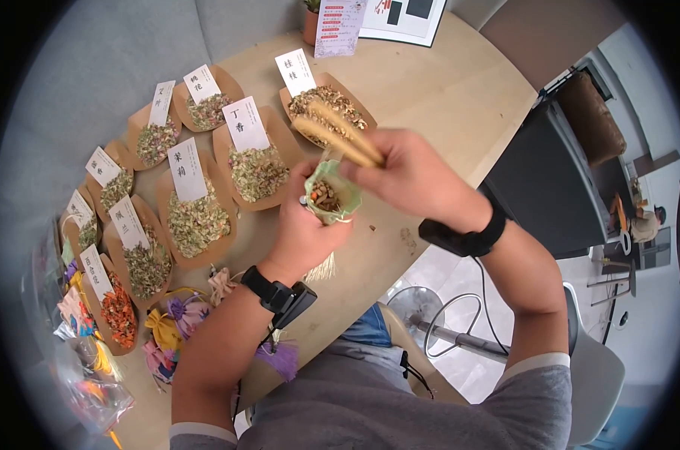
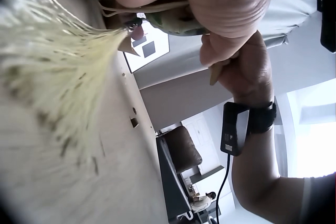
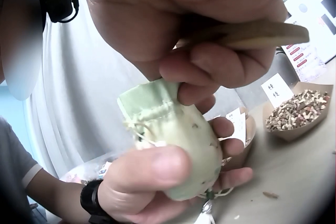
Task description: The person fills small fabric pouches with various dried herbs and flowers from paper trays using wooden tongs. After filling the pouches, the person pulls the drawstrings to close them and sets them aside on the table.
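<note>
A small green drawstring pouch (image 3: pixel 184 150) is gripped upright in my left hand (image 1: pixel 310 225), its mouth open with brown and orange dried bits inside (image 1: pixel 325 196). My right hand (image 1: pixel 418 176) holds wooden tongs (image 1: pixel 340 135), their tips pointing away from the pouch toward the upper left in the head view. Some fingers of that hand touch the pouch's rim in the right wrist view. A pale tassel (image 2: pixel 79 71) hangs beneath the pouch in the left wrist view.
Several paper trays of dried flowers and herbs (image 1: pixel 197 225) with white label cards stand at the left. The cinnamon-coloured chips tray (image 1: pixel 340 101) lies beyond my hands. Coloured pouches (image 1: pixel 175 322) and a purple tassel (image 1: pixel 280 360) are near the front edge.
</note>
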A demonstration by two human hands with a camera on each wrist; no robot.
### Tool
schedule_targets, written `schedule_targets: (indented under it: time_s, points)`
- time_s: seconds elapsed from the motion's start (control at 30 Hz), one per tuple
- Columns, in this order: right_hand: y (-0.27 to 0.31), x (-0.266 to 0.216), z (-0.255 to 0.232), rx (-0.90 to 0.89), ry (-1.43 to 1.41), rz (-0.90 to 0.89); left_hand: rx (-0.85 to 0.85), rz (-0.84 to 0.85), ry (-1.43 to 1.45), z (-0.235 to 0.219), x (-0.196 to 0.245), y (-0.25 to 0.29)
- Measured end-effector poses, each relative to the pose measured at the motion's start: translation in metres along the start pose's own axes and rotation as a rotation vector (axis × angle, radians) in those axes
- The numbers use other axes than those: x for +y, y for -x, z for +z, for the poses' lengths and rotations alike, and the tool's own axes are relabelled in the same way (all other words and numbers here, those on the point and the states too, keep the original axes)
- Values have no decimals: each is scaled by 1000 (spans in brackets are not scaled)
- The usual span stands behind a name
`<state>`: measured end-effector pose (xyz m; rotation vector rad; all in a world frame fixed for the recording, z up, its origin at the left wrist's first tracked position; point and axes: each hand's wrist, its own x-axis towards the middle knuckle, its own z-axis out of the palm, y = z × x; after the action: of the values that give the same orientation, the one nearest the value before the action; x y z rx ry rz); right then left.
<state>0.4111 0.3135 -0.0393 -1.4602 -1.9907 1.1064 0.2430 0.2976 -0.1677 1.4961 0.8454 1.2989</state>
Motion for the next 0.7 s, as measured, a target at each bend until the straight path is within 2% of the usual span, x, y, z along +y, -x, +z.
schedule_targets:
  time_s: [0.07,0.1,0.17,0.2,0.27,0.3,0.37,0.4,0.7]
  points:
    - [7,7,-17,112,48,-1,-6,-81,30,-3,2,-2]
    - [13,13,-23,108,46,6,-10,-155,54,-3,2,-2]
    - [27,32,-37,37,293,170,21,-139,69,-3,0,-2]
    - [36,48,-41,34,291,179,47,-133,62,-2,1,-2]
    - [57,80,-42,40,552,-66,70,-137,59,-1,2,-3]
    - [65,79,-41,36,548,-58,63,-150,38,-2,4,-3]
    - [79,74,-38,29,639,100,51,-170,16,-2,2,-3]
    - [85,75,-34,28,635,106,49,-166,17,-3,1,-3]
    - [94,89,-7,174,747,-28,26,-163,81,-2,6,-4]
